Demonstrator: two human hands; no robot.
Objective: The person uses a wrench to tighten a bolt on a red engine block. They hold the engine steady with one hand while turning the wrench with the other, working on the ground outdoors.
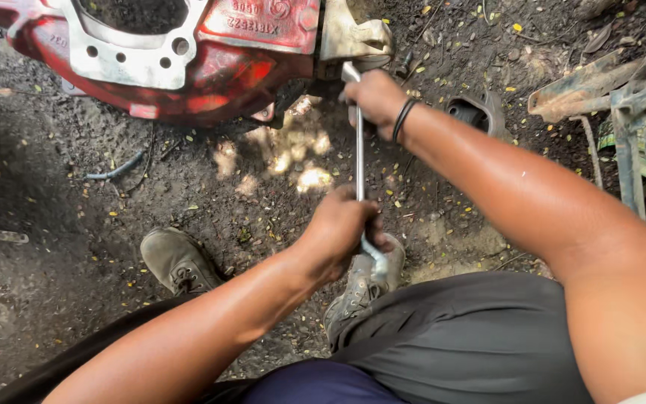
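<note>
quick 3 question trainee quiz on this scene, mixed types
1. True or false: both hands grip the long silver metal wrench.
2. Which hand is nearer the red painted metal housing? A) left hand B) right hand
3. Fill in: the right wrist wears a black ____.

Key: 1 true; 2 B; 3 band

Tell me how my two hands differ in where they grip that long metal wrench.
The right hand grips the metal wrench at its far end, close to the red machine housing; the left hand grips the near end, above the shoe. The right wrist wears a black band; the left is bare. Both hands are closed around the wrench.
</note>
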